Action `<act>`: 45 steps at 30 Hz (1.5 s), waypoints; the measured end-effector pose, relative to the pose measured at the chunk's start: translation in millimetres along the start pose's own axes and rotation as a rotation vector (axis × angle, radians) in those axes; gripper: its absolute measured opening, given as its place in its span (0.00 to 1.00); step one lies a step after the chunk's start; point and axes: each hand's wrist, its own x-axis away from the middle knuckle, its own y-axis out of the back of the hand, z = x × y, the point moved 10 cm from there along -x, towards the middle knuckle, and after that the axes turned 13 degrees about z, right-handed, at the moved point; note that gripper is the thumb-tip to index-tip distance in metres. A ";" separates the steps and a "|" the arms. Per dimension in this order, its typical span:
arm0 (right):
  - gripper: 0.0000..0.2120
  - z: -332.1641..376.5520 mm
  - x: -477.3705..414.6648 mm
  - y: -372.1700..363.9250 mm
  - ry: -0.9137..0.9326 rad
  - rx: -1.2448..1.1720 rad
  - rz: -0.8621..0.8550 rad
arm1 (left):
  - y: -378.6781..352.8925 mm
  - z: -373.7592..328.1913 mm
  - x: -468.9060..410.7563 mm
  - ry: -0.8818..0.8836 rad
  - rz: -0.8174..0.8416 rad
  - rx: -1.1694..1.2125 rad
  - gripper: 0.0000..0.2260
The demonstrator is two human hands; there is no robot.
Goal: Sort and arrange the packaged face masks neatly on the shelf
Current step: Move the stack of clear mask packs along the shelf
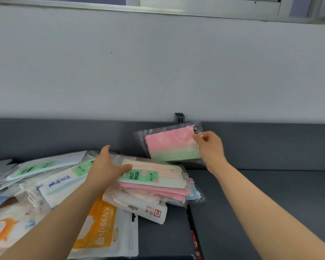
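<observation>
1. Locate the pink-green pack (171, 145) at centre right of the frame. It stands on its lower edge on the shelf (270, 194) and leans on the back panel (270, 143), just below the small dark bracket (179, 117). Standing it upright probably starts a filed row, where each face reads at a glance.

2. Check your right hand (210, 145). Its fingers (199, 136) pinch the pack's upper right corner. Gripping at the top edge lets you steer the lean without covering the face. The pack looks thin and slippery, so it may slide flat when released.

3. Check your left hand (107, 166), at centre left. It lies on the left end of the FACE MASK pack (154, 175), fingers fairly straight and thumb spread across the top face. It grips nothing that can be seen. This hold likely steadies the stack (158, 192) of pink and white packs beneath, or readies the top pack as the next pick.

4. Note the unsorted packs at lower left, overlapping at odd angles, among them the KN95 pack (101, 222). Most of the sorting is judged still to be done.

5. The shelf at lower right offers room for the row to extend.
</observation>
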 end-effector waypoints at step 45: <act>0.15 -109.8 124.5 105.0 -0.593 -0.276 -0.083 | -135.4 -59.8 45.6 -0.066 0.707 -0.019 0.73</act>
